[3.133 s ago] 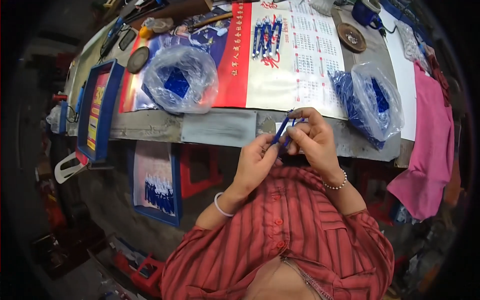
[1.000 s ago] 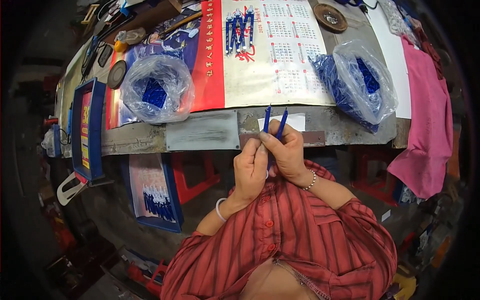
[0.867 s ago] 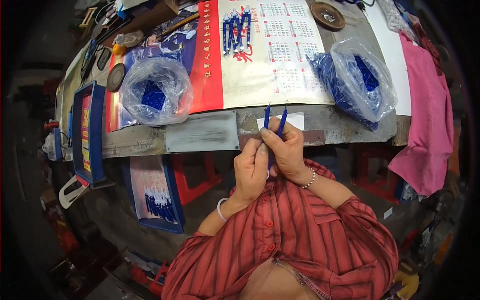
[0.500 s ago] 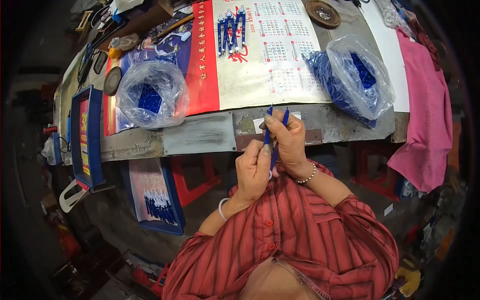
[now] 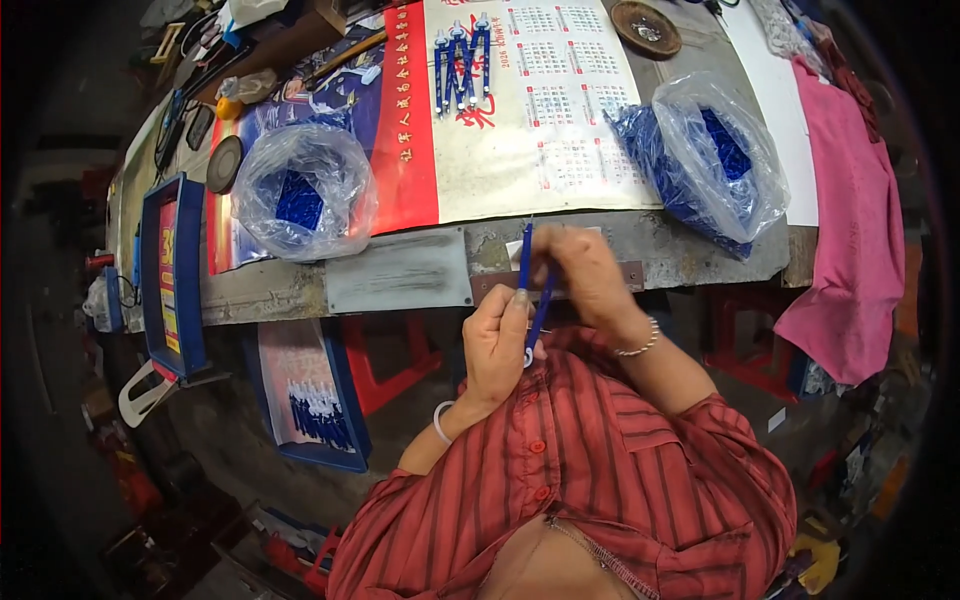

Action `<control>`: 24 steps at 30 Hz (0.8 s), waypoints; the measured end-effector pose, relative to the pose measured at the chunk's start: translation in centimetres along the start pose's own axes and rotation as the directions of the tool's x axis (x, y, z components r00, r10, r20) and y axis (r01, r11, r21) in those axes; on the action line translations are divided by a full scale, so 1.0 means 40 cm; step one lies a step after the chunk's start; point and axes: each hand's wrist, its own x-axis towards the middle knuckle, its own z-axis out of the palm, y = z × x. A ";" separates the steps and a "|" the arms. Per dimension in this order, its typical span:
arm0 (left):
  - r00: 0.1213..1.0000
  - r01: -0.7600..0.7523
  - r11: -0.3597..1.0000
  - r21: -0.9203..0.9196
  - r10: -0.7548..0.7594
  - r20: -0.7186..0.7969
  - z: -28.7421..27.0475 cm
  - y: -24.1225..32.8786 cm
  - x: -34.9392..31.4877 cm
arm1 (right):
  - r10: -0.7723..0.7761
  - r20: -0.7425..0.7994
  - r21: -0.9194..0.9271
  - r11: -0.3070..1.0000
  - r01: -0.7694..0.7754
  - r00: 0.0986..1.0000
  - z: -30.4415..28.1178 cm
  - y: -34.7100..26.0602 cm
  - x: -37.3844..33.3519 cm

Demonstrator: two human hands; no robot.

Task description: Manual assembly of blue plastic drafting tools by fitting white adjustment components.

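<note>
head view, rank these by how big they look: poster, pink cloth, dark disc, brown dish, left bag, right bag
1. Poster
2. Pink cloth
3. Left bag and right bag: too alike to rank
4. Brown dish
5. Dark disc

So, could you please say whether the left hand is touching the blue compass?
Touching: the head view shows the left hand pinching the blue compass between thumb and fingers.

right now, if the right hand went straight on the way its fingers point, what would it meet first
The right hand would likely meet the blue compass-like tool in the left hand first; blur and depth leave any contact unclear.
</note>
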 end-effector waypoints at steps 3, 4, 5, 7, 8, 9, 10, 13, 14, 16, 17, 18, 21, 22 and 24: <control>0.999 0.009 0.995 -0.103 -0.013 -0.040 -0.015 0.002 0.001 | -0.184 -0.185 -0.358 0.928 0.108 0.965 -0.069 -0.134 -0.021; 0.999 0.006 0.994 -0.108 -0.011 -0.041 -0.012 0.006 0.004 | -0.338 -0.233 -0.389 0.892 0.231 0.912 -0.114 -0.164 -0.031; 0.999 0.000 0.993 -0.116 -0.003 -0.032 -0.007 0.016 0.006 | -0.388 -0.316 -0.447 0.866 0.225 0.866 -0.159 -0.203 -0.047; 1.000 -0.015 0.991 -0.131 0.014 -0.004 0.000 0.025 0.016 | -0.574 -0.322 -0.686 0.690 0.233 0.753 -0.257 -0.275 -0.054; 1.000 0.019 0.989 -0.146 -0.021 -0.014 0.007 0.026 0.019 | -0.586 -0.333 -0.776 0.615 0.139 0.738 -0.296 -0.305 -0.052; 0.998 0.051 0.986 -0.160 -0.055 -0.021 0.011 0.027 0.020 | -0.576 -0.282 -0.850 0.521 0.079 0.767 -0.341 -0.322 -0.041; 0.998 0.062 0.975 -0.211 -0.061 0.009 0.012 0.016 0.022 | -0.565 -0.244 -0.912 0.410 0.011 0.788 -0.395 -0.335 -0.035; 0.996 0.092 0.976 -0.197 -0.088 0.028 0.025 0.028 0.021 | -0.480 -0.178 -0.966 0.253 -0.058 0.859 -0.474 -0.336 -0.009; 0.994 0.107 0.970 -0.220 -0.100 0.042 0.024 0.025 0.023 | -0.354 -0.154 -0.988 0.073 -0.137 0.922 -0.479 -0.336 0.003; 0.994 0.090 0.977 -0.193 -0.077 0.072 0.025 0.024 0.026 | -0.340 -0.129 -0.989 -0.027 -0.147 0.932 -0.454 -0.332 0.009; 0.994 0.078 0.978 -0.195 -0.062 0.090 0.027 0.022 0.027 | -0.353 -0.061 -0.990 -0.101 -0.102 0.934 -0.458 -0.326 0.020; 0.995 0.072 0.978 -0.196 -0.059 0.075 0.030 0.021 0.029 | -0.320 -0.084 -0.973 -0.178 -0.147 0.944 -0.453 -0.326 0.028; 0.997 0.048 0.979 -0.198 -0.036 0.064 0.037 0.025 0.031 | -0.328 -0.083 -0.967 -0.201 -0.155 0.941 -0.487 -0.309 0.058; 0.999 0.043 0.980 -0.193 -0.035 0.041 0.034 0.026 0.029 | -0.314 -0.074 -0.968 -0.205 -0.144 0.947 -0.485 -0.312 0.067; 0.998 0.027 0.981 -0.191 -0.017 0.054 0.037 0.030 0.026 | -0.318 -0.132 -0.964 -0.179 -0.196 0.939 -0.484 -0.320 0.067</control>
